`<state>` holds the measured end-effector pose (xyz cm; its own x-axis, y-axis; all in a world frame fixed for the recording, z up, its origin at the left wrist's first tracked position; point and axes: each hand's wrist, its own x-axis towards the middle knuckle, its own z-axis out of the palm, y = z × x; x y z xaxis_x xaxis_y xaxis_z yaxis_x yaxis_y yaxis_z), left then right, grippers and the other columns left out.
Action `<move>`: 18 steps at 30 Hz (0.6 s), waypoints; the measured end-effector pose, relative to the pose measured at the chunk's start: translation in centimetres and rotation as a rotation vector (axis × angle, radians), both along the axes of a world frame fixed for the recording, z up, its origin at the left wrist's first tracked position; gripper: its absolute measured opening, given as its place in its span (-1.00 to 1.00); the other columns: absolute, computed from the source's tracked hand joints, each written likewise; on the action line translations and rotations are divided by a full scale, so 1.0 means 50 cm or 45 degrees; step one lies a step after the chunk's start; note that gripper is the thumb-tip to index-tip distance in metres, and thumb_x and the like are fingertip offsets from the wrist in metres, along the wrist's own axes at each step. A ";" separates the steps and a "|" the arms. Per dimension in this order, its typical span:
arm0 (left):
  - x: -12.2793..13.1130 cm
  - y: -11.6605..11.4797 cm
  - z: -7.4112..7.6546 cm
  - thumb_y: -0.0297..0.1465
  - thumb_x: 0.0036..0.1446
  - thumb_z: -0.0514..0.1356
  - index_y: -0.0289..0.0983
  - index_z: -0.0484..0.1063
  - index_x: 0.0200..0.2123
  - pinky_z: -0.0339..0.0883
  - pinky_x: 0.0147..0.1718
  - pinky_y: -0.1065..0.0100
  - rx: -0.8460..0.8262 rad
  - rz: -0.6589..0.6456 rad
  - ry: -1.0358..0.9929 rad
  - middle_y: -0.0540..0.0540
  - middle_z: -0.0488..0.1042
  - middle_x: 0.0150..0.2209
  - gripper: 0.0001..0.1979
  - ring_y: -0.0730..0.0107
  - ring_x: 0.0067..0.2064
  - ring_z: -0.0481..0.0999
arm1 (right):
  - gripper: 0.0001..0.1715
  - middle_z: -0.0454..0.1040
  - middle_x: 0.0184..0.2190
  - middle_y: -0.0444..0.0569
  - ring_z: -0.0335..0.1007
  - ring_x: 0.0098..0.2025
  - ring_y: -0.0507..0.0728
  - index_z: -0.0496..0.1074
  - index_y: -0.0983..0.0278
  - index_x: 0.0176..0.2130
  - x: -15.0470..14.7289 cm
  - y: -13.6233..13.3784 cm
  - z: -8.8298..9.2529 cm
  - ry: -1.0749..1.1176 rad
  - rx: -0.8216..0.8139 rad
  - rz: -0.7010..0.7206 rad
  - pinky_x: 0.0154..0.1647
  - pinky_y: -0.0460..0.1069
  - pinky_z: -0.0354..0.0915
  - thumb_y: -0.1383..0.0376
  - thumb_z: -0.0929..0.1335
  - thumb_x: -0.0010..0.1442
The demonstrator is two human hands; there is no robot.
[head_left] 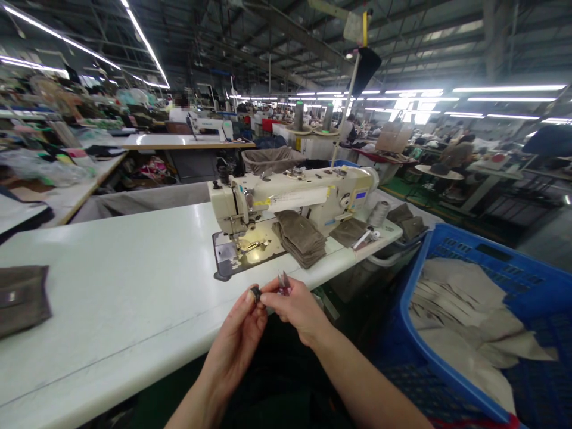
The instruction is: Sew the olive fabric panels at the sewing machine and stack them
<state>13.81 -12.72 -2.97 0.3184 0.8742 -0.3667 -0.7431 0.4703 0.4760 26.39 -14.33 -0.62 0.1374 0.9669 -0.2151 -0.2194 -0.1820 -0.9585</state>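
Just off the table's front edge, my left hand [243, 325] pinches a small dark round piece that looks like a bobbin [256, 293]. My right hand [297, 307] is closed beside it, its thumb and forefinger touching the same piece. Thread snips [284, 282] are tucked in the right hand, blades pointing up and their handles mostly hidden. Beyond the hands stands a cream sewing machine [290, 193], with no cloth under its needle. A stack of brown cloth pieces [300, 238] lies on the machine bed, right of the needle.
Another brown cloth piece [24, 298] lies at the left of the white table [120, 280]. A grey thread cone [379, 213] and small tools stand at the right end. To the right is a blue basket [417, 286] holding pale cloth [469, 322].
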 end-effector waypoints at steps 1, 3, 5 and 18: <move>0.000 0.000 -0.001 -0.69 0.29 0.12 -0.39 0.56 -0.22 0.58 -0.36 0.53 0.011 -0.005 0.001 -0.11 0.61 -0.31 -0.77 0.52 -0.41 0.59 | -0.76 0.28 -0.64 -0.30 0.04 -0.61 -0.08 0.48 0.29 -0.40 -0.001 0.000 -0.001 0.009 -0.008 0.003 -0.62 -0.13 -0.04 0.25 0.48 -0.14; -0.002 -0.002 -0.004 -0.68 0.26 0.18 -0.39 0.57 -0.22 0.57 -0.35 0.53 0.028 -0.014 0.002 -0.10 0.61 -0.30 -0.81 0.53 -0.40 0.58 | -0.75 0.29 -0.63 -0.29 0.02 -0.61 -0.09 0.48 0.29 -0.38 -0.001 -0.001 -0.003 0.015 -0.022 0.005 -0.63 -0.13 -0.09 0.25 0.48 -0.14; -0.003 -0.004 -0.006 -0.67 0.21 0.24 -0.39 0.58 -0.23 0.56 -0.34 0.53 0.048 -0.015 0.012 -0.09 0.61 -0.30 -0.85 0.53 -0.39 0.57 | -0.74 0.28 -0.63 -0.29 0.01 -0.61 -0.09 0.49 0.30 -0.37 -0.002 -0.002 -0.004 0.017 -0.034 0.004 -0.63 -0.13 -0.12 0.25 0.48 -0.14; -0.020 -0.009 0.003 -0.33 -0.32 0.63 -0.35 0.63 -0.25 0.53 -0.23 0.52 0.216 0.110 0.313 -0.10 0.63 -0.28 -0.50 0.42 -0.27 0.56 | -0.63 0.41 -0.60 -0.23 -0.05 -0.65 -0.12 0.43 0.30 -0.47 -0.001 -0.011 0.001 0.089 -0.045 0.129 -0.63 -0.10 -0.21 0.11 0.54 -0.12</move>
